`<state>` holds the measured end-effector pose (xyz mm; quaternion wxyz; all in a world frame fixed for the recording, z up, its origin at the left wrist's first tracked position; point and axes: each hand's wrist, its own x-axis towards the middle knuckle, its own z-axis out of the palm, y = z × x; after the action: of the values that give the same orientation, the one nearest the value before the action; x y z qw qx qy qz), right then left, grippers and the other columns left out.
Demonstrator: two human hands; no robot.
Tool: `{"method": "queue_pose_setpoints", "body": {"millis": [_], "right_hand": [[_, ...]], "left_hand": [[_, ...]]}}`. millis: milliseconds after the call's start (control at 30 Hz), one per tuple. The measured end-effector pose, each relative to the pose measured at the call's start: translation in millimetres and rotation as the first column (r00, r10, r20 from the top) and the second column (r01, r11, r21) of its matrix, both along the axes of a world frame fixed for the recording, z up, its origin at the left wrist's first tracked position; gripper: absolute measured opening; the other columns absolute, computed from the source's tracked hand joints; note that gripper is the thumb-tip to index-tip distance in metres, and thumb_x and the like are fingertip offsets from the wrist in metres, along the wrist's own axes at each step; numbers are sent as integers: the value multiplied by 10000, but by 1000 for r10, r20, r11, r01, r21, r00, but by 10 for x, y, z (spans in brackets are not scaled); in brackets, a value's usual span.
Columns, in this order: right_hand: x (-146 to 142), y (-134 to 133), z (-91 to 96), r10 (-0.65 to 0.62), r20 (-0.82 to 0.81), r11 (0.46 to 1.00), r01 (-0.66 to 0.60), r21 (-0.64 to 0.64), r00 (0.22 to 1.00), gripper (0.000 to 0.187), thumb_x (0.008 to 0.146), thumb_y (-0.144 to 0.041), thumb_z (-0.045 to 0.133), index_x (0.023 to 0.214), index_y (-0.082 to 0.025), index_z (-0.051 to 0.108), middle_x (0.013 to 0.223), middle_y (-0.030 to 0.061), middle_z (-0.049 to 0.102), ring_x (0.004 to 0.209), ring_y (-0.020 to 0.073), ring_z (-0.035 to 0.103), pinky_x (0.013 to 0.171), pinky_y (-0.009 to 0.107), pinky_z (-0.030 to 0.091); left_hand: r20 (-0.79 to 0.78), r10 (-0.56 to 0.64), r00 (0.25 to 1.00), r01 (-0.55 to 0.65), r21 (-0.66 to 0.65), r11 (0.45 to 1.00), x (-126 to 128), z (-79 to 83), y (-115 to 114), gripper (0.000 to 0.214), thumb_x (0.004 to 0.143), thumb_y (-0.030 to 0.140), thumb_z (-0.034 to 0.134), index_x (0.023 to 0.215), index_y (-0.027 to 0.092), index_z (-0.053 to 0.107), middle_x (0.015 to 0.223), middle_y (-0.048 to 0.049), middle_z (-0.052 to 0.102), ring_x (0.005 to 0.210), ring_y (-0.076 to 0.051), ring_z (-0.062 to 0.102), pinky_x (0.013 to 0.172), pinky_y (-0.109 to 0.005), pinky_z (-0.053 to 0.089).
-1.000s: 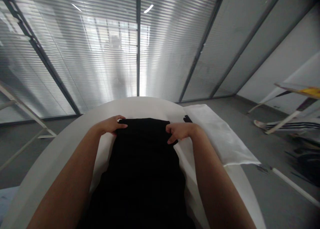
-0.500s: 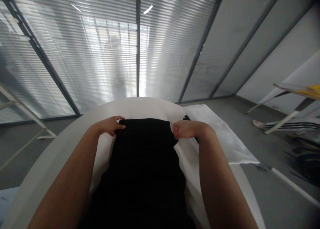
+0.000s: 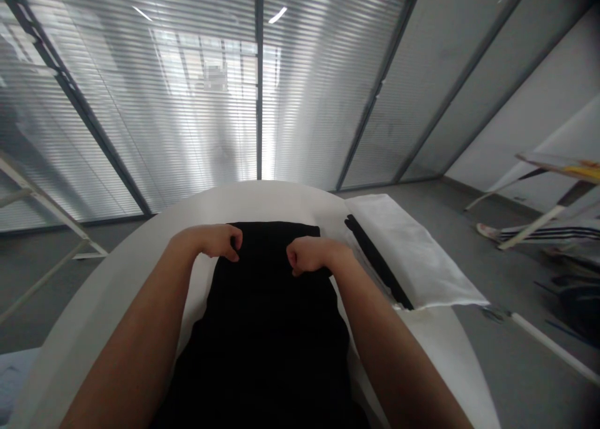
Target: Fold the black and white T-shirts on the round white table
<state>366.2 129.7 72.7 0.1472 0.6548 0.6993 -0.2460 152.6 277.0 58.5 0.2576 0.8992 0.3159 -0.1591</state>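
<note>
A piece of black cloth [image 3: 272,335], perhaps a garment, lies lengthwise in front of me, its far edge straight and flat. Over its far left corner is my left hand [image 3: 218,241], fingers bent and the thumb apart from them, with black showing in the gap. My right hand [image 3: 312,254] is curled in closely above the far right part of the cloth. Whether it pinches any fabric is hidden by the fingers and the darkness of the cloth.
The white round table [image 3: 262,197] carries a white translucent bag [image 3: 412,254] on the right, with a black strip [image 3: 379,263] along its near side. Blinds behind glass [image 3: 197,135] stand beyond. A white metal frame [image 3: 51,207] is at left; a person's striped trouser leg [image 3: 548,234] shows at right.
Both hands have come off the cloth's side edges and moved inward over it. The right hand travelled farther left, uncovering the black strip by the bag. The left thumb and fingers no longer hold the corner.
</note>
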Motion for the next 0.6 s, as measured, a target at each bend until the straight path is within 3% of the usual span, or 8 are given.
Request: {"method": "queue_pose_setpoints", "body": {"millis": [200,300,467,600], "right_hand": [[83,2,-20,-85,45,996,84,25,995,346,664,-272,733,993,-170,701,989,78,706,824,212,645,556,243,407],[95,14,-39,-44,40,999,44,6,998,275,672,-233,699,939,-172,703,928,60,703,794,194,635,553,233,395],[182,0,-48,24,-133,1000,-27,-15,991,235,676,-263,703,900,-194,684,764,0,656,680,140,591,538,209,381],[224,-14,-62,-134,-313,977,73,-199,940,215,766,-374,670,881,-193,659,733,-2,632,641,120,593,546,205,443]], "left_hand": [[21,10,1000,-7,-118,993,-30,-64,57,197,627,297,577,802,211,551,676,14,537,588,-147,523,510,-244,395],[36,-5,999,10,-140,990,-63,-59,87,194,608,267,558,792,208,542,669,20,531,585,-139,521,511,-239,389],[30,0,1000,5,-162,987,-77,-72,99,192,582,270,580,762,204,574,642,17,541,574,-137,503,503,-236,384],[38,120,992,-111,-183,977,-43,-37,64,175,640,366,567,680,199,601,664,-28,594,587,-169,552,507,-259,416]]}}
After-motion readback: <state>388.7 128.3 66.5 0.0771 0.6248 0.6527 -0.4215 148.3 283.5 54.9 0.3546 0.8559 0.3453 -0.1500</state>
